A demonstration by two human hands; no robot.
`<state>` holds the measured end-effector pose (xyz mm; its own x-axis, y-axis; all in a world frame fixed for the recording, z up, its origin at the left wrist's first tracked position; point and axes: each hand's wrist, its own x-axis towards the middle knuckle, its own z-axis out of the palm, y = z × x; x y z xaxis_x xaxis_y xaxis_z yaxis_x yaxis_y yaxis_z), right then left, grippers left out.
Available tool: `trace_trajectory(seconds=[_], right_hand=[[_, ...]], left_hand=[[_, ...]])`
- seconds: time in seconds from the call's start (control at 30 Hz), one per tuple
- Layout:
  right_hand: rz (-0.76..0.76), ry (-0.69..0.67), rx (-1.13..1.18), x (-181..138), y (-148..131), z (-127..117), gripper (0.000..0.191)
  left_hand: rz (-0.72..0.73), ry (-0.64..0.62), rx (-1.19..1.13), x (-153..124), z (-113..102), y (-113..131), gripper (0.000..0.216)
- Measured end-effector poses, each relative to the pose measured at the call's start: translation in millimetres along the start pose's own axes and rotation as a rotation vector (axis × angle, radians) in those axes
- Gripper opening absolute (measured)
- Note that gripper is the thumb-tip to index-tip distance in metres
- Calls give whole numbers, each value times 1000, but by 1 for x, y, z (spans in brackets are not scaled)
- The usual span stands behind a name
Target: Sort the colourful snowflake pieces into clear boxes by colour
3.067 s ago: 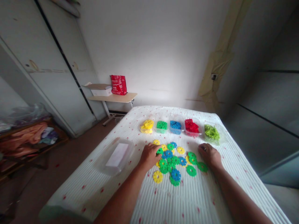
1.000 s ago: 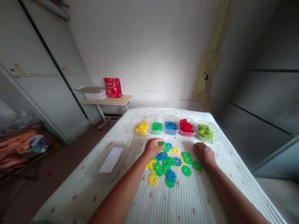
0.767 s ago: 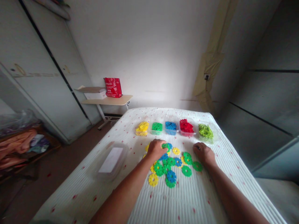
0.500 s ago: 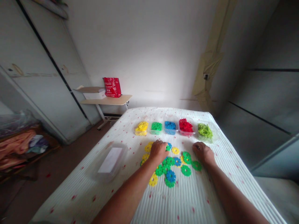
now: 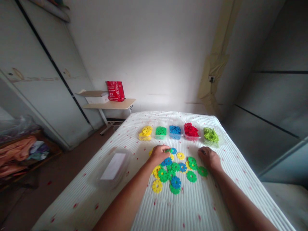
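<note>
I read two grips at the tabletop (image 5: 166, 213), which carries a white ribbed cover.

Left grip (image 5: 159, 155): I have the thumb and fingers closed in a pinch. They hold one green disc (image 5: 169, 150), tilted at the fingertips. A blue disc (image 5: 174, 150) sits just to the right of the fingertips. Directly below the left grip, on the near side, two blue discs (image 5: 166, 161) overlap. Below these, a cluster of green discs (image 5: 171, 173) lies partly stacked. A yellow disc (image 5: 157, 186) lies at the near left edge of the cluster. More yellow discs (image 5: 150, 153) show to the left of the left grip, partly hidden by it.

Right grip (image 5: 211, 158): the fingers are curled inward and rest low. I cannot tell whether they enclose anything. The nearest loose part is a flat green ring (image 5: 202, 171), just below and to the left of the right grip.

Beyond both grips, well apart from them, stands a row of five clear tubs (image 5: 160, 137). From left to right, I identify yellow, green, blue, red and light green contents. A clear plastic tray (image 5: 123, 170) bearing a white paper (image 5: 113, 166) lies to the near left of the left grip.
</note>
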<state>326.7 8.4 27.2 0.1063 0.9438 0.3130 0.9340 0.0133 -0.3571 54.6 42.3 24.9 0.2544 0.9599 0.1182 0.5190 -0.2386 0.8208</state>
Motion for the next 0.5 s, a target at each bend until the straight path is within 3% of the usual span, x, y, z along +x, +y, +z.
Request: trace_trajectory(seconds=[0.23, 0.5], right_hand=[[-9, 7, -3, -1, 4, 4, 20], [-17, -6, -11, -1, 2, 3, 20]], left_hand=[[17, 83, 102, 0, -26, 20, 35], [18, 285, 309, 75, -67, 48, 40]])
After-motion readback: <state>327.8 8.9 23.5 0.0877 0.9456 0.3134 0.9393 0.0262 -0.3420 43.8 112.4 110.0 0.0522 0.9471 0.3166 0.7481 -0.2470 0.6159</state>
